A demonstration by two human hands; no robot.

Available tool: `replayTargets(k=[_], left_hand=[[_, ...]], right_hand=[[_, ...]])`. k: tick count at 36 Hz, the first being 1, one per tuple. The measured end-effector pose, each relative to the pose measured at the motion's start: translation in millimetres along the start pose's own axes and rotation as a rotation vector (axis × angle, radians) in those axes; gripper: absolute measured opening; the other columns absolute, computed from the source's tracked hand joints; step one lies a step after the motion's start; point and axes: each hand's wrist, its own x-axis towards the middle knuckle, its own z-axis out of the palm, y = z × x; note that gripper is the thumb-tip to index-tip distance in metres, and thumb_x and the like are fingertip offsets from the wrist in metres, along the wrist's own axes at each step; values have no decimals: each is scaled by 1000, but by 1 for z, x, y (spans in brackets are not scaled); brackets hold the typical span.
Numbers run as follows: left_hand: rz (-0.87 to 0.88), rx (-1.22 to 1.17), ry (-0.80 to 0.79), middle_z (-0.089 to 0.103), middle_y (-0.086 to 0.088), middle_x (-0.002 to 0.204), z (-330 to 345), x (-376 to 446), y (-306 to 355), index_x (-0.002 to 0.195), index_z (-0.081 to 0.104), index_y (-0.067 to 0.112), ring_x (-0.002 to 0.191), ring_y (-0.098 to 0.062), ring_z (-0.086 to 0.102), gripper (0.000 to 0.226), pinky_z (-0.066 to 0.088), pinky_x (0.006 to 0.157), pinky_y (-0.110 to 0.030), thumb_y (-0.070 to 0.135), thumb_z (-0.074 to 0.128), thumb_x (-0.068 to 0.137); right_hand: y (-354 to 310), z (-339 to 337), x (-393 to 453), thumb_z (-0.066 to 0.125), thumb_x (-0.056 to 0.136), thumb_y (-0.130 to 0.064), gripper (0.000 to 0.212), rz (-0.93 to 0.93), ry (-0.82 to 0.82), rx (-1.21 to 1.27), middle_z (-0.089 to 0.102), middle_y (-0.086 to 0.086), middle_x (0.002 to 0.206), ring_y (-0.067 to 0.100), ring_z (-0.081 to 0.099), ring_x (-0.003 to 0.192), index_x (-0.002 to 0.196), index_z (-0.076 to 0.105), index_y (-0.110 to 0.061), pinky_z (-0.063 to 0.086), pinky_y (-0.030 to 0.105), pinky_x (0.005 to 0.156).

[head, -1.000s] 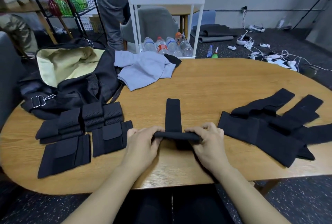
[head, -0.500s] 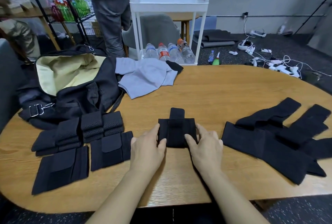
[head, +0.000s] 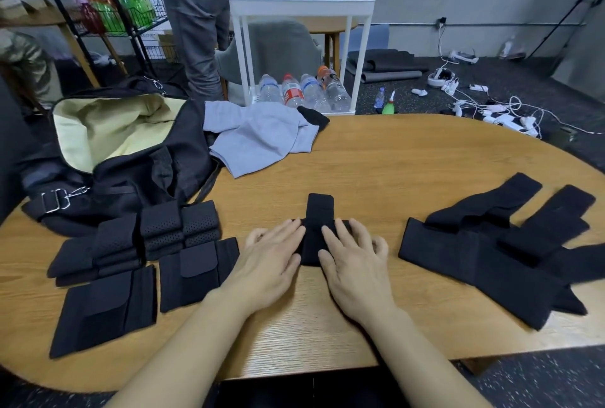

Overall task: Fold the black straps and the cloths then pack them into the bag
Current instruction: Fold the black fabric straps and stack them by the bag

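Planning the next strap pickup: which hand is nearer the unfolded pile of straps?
Right. The right hand lies just left of the unfolded pile of straps; the left hand sits farther left, beyond the strap being folded.

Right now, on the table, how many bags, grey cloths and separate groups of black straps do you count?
Bag: 1
Grey cloth: 1
Groups of black straps: 3 (folded set at left, middle strap, unfolded pile at right)
Total: 5
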Motion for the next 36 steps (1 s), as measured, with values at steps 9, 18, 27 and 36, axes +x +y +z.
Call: replayTargets(k=[9, 18, 27, 36], left_hand=[[-23, 107, -29, 10, 12, 163, 3, -13, 12, 156, 19, 26, 149, -1, 0, 60, 1, 112, -27, 43, 12, 99], [-10, 156, -21, 18, 12, 162, 8, -45, 27, 155, 24, 27, 149, -4, 7, 84, 2, 110, -28, 54, -8, 82], [-20, 175, -47, 23, 12, 160, 2, -43, 30, 153, 28, 28, 148, -6, 12, 72, 4, 109, -32, 52, 7, 89], [2, 182, -36, 24, 15, 159, 0, -44, 26, 153, 29, 31, 147, -3, 13, 85, 2, 104, -29, 58, -3, 79]], right_hand=[[1, -6, -12, 27, 98, -42, 50, -10, -95, -64, 56, 3, 139, 25, 51, 128, 132, 58, -23, 44, 52, 91], [3, -16, -45, 29, 98, -43, 49, -44, -122, -54, 56, 2, 139, 24, 50, 128, 132, 58, -24, 43, 52, 91], [-2, -43, -1, 35, 101, -47, 43, 66, -106, 18, 58, -6, 125, 18, 37, 120, 136, 52, -29, 19, 37, 94], [4, -33, 46, 41, 94, -63, 57, 150, -302, -80, 38, 5, 135, 26, 28, 124, 138, 44, -28, 22, 42, 100]])
